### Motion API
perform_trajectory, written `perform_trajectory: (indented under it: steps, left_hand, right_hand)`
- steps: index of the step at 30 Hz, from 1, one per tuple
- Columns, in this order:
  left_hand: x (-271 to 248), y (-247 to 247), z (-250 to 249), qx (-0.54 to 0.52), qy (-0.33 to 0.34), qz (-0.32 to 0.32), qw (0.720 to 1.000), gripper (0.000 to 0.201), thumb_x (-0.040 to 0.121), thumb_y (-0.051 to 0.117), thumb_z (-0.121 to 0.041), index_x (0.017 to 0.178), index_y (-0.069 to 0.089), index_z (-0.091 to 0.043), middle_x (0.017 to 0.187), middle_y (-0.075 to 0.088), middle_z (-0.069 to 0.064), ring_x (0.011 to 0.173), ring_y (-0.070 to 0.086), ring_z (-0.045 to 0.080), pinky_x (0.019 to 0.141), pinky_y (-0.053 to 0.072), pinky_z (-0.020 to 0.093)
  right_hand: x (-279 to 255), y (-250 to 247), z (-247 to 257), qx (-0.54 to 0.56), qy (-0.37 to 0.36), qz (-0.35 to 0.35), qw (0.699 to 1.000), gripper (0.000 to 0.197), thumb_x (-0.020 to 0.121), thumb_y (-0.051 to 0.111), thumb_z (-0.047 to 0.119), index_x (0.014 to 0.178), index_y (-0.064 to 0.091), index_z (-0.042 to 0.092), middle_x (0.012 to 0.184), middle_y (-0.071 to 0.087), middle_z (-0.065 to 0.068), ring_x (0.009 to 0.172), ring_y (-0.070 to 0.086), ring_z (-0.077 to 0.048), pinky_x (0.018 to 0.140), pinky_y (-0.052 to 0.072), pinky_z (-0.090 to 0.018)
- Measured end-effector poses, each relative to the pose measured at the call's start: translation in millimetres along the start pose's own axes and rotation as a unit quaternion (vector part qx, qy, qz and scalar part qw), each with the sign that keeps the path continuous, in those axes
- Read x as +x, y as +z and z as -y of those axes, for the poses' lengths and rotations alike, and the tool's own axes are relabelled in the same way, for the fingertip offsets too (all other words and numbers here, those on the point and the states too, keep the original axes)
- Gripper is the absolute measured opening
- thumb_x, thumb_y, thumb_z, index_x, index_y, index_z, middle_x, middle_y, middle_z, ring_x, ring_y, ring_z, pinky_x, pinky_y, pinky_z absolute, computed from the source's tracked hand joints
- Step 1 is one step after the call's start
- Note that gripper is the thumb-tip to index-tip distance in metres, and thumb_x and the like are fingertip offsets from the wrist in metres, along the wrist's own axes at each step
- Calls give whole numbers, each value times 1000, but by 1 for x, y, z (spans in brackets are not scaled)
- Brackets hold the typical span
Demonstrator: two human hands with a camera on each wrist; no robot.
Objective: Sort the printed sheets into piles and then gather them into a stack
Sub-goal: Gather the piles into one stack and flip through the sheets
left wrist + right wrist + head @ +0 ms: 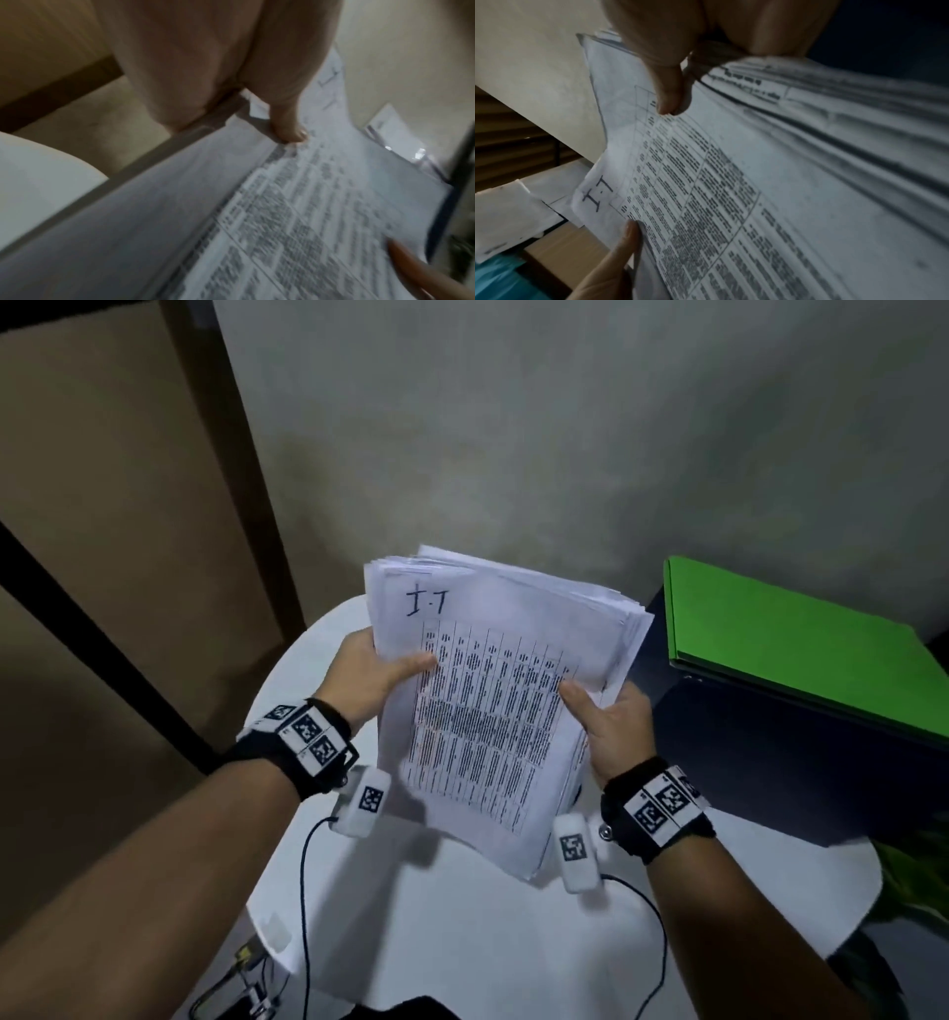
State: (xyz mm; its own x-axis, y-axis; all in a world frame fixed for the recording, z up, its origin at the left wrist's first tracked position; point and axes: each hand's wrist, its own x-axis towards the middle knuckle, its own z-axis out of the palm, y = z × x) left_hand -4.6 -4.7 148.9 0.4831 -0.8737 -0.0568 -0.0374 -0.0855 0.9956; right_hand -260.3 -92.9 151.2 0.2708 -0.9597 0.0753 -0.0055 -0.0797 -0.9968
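While both hands hold it above the white table (462, 942), the stack (493, 711) sits at the centre, tilted. The left hand (367, 677) grips its 9 o'clock edge, thumb on top; the right hand (613, 731) grips the 3 o'clock edge. Its sheets are uneven at 12 o'clock, so loose ones may slip out if either grip relaxes.

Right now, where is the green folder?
In the head view the green folder lies at the right, on a dark surface beside the white table, untouched by either hand.
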Motion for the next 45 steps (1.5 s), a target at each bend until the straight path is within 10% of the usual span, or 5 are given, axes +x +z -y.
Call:
perform_trajectory:
  steps: [7,10,17,22,45]
  left_hand:
    - [-28,25,5,28,102,-139,985,20,74,83,-32,89,72,-24,82,72,-16,71,68,-9,66,58,18]
    - [-36,20,27,53,78,-53,994,57,68,83,-38,115,63,-11,102,71,-9,88,65,-13,77,55,15]
    - [-31,32,22,-81,133,-87,984,93,66,70,-75,126,43,-9,121,58,3,107,60,7,95,48,27]
    - [-22,38,11,-113,156,-175,966,38,91,55,-39,113,56,-9,95,59,-5,82,55,8,80,45,25]
    - [5,33,-17,-26,165,-216,962,11,87,56,-7,81,57,-16,84,64,1,82,59,13,81,46,25]
  right_hand:
    - [-22,-4,-5,-46,-14,-73,996,11,81,80,9,80,72,1,72,75,-6,69,74,-20,73,59,-33]
    - [-34,-1,-21,-12,72,-75,994,59,68,91,23,117,66,3,105,75,-10,97,73,-22,91,58,-45]
    - [-29,20,1,89,-16,-139,986,45,77,82,7,117,64,16,118,68,-8,101,69,-10,89,55,-27]
    - [-13,32,12,38,-45,-206,977,17,85,72,17,97,71,30,102,71,-6,106,66,-31,94,54,-46]
    - [1,45,17,8,-51,-234,971,9,92,66,11,90,74,15,89,72,3,91,67,-10,83,54,-24]
